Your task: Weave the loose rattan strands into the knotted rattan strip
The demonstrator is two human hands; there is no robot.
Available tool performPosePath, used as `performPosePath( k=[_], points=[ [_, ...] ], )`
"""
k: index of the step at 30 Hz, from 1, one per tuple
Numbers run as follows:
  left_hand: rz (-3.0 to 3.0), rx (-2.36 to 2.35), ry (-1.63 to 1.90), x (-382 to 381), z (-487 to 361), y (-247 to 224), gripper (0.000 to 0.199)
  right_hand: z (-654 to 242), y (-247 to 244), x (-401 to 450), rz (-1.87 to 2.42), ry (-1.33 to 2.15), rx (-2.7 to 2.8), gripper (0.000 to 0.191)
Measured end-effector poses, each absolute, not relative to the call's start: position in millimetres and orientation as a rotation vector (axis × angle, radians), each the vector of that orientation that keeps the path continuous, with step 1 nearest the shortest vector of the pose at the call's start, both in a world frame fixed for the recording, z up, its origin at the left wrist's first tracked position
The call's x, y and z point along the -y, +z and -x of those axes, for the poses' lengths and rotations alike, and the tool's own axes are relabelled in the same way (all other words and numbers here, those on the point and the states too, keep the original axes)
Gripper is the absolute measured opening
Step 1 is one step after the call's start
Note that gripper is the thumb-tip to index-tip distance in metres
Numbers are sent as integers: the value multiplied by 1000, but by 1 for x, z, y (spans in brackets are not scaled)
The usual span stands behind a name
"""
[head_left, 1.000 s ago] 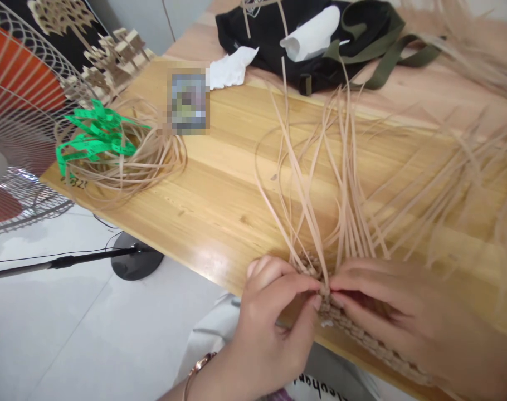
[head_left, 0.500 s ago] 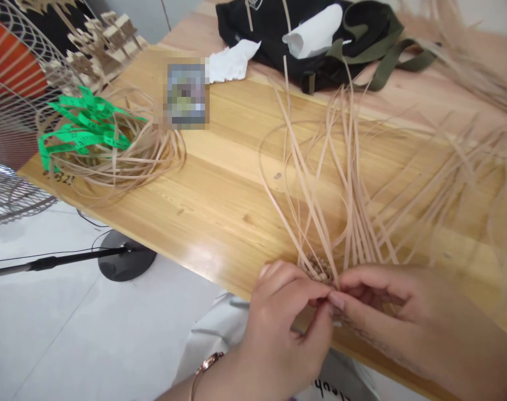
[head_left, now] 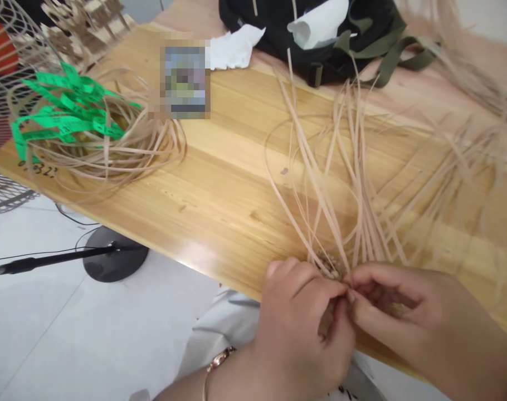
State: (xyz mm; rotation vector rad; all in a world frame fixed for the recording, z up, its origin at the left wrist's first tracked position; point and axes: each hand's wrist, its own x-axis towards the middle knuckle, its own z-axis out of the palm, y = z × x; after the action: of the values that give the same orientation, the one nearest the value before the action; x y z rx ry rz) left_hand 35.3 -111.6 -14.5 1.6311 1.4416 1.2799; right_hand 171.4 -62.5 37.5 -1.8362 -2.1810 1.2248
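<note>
At the table's near edge, a partly woven piece [head_left: 329, 264] of thin pale strips shows between my hands, much of it hidden by them. My left hand [head_left: 306, 317], with a bracelet watch at the wrist, pinches its edge between thumb and forefinger. Right beside it, the thumb and forefinger of my right hand [head_left: 408, 312] close on the same spot, at the foot of a strip. Long loose weaving strips [head_left: 362, 184] fan out from the piece, away from me and to the right across the wood.
A coil of strips [head_left: 153, 142] with green tape [head_left: 69, 111] lies on the wooden table [head_left: 220, 184] at left. Behind are white tissue [head_left: 237, 47] and a black bag [head_left: 270, 22]. A fan guard [head_left: 11, 55] and round black base [head_left: 115, 256] stand at left.
The camera view has shifted slightly, so the coil and fan sit further left and the hands further right. Both hands stay pinched at the woven edge, their fingertips close together.
</note>
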Motion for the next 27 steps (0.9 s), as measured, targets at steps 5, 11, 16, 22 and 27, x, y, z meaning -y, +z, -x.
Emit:
performPosePath(
  k=[5,11,16,22,27],
  points=[
    [-1567,-1458,1273,114,-38,-16,10,-175,35,64,1877,1260,2137,17],
    [-1474,-1420,1262,114,-37,-16,15,-185,32,63,1835,1491,2077,17],
    [-1427,-1386,1269,114,-34,-16,16,-185,27,60,1796,1635,1971,17],
    [-1381,-1358,1295,114,-33,-17,16,-190,28,60,1805,1735,1897,11],
    [-1372,-1337,1282,114,-32,-17,16,-188,29,57,1774,1827,1875,19]
  ],
)
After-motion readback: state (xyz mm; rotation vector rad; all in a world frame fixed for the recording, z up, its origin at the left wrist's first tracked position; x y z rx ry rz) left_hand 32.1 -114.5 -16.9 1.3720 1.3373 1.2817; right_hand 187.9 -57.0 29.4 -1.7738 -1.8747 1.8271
